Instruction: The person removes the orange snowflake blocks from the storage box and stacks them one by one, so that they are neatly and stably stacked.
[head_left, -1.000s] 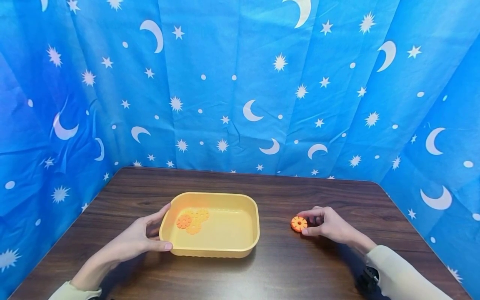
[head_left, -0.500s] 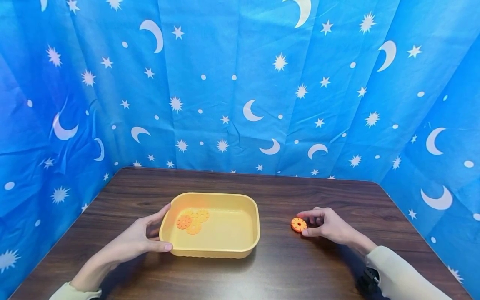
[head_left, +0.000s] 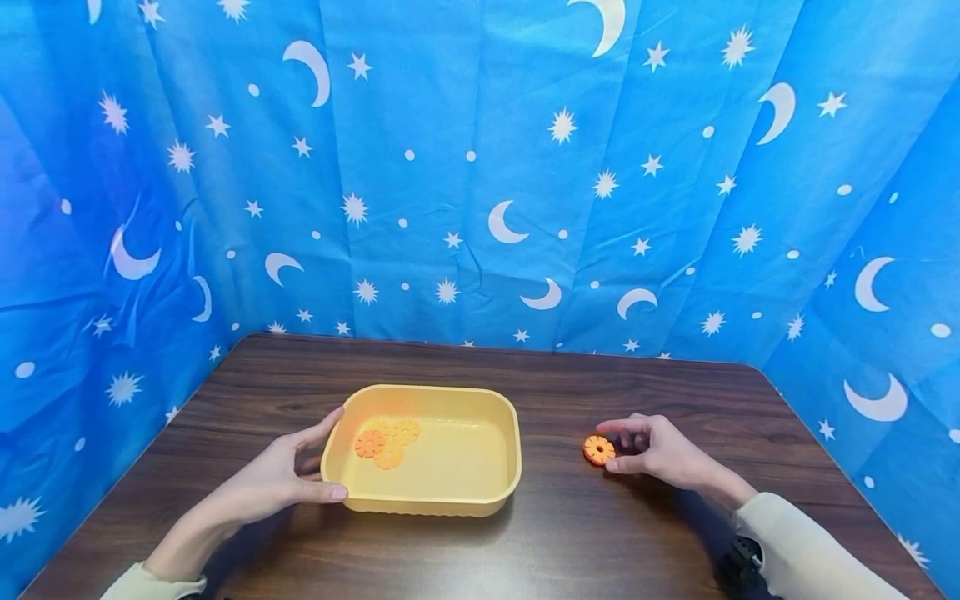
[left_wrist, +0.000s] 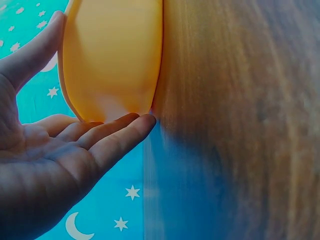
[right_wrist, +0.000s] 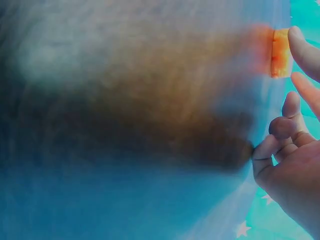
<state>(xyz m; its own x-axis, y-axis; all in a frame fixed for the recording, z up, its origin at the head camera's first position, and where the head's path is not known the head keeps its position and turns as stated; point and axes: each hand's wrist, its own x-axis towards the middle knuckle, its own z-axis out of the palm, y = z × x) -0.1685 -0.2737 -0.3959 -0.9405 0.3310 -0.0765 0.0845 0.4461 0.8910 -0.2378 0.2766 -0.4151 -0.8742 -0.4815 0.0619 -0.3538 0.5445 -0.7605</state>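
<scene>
In the head view my left hand [head_left: 266, 471] holds the left end of a yellow plastic tub [head_left: 472, 454], with the thumb on the near corner and the index finger at the far one. The left wrist view shows the fingertips against the tub's wall [left_wrist: 112, 55]. Several notched orange and yellow snowflake discs, among them an orange disc [head_left: 370, 444], lie in the tub's left part. To the tub's right, my right hand [head_left: 660, 454] holds an orange snowflake disc [head_left: 597, 450] between thumb and index finger at the table. From the side the disc [right_wrist: 280, 53] looks thick, possibly a stack.
The dark wood table [head_left: 577, 542] runs back to a blue curtain [head_left: 480, 183] with white moons and stars, which also encloses both sides. A dark strap [head_left: 742, 554] sits at the right sleeve.
</scene>
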